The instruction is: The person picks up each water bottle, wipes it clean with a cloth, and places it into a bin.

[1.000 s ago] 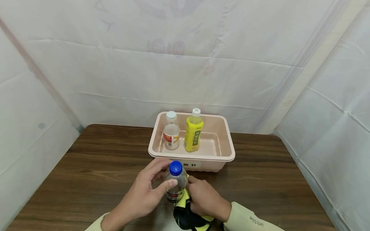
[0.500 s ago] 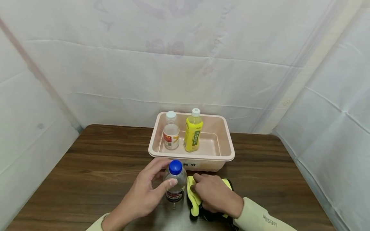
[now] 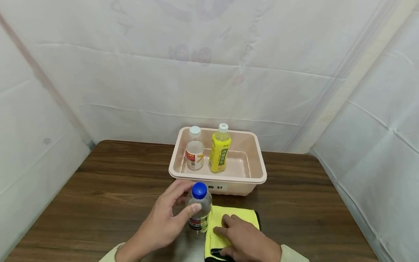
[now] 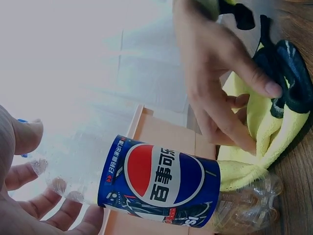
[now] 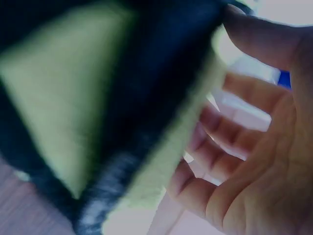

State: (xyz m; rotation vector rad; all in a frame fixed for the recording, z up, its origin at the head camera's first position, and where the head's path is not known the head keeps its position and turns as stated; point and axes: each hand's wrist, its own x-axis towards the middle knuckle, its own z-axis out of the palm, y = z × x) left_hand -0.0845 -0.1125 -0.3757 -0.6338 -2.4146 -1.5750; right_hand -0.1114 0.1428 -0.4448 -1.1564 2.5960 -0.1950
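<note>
In the head view, my left hand (image 3: pixel 167 218) holds a clear plastic Pepsi bottle (image 3: pixel 200 205) with a blue cap, thumb and fingers round its upper part. The bottle stands upright on the table; its blue, red and white label (image 4: pixel 161 181) shows in the left wrist view. Just right of it lies a yellow cloth (image 3: pixel 217 218) with black edging, one edge against the bottle. My right hand (image 3: pixel 245 238) is on this cloth. In the right wrist view the thumb and fingers grip the folded cloth (image 5: pixel 161 166), which is blurred there; part of its underside is hidden.
Behind the bottle sits a pale pink plastic bin (image 3: pixel 258 180). Inside it stand a clear bottle with a white cap (image 3: pixel 194 151) and a yellow-labelled bottle (image 3: pixel 218 153). The brown wooden table (image 3: pixel 114 182) meets white sheeting (image 3: pixel 131 91) at the back and sides.
The cloth has come away from the bottle to the right, then spread flatter beside it, with the right hand moving rightward and down. The left hand and bottle stay put.
</note>
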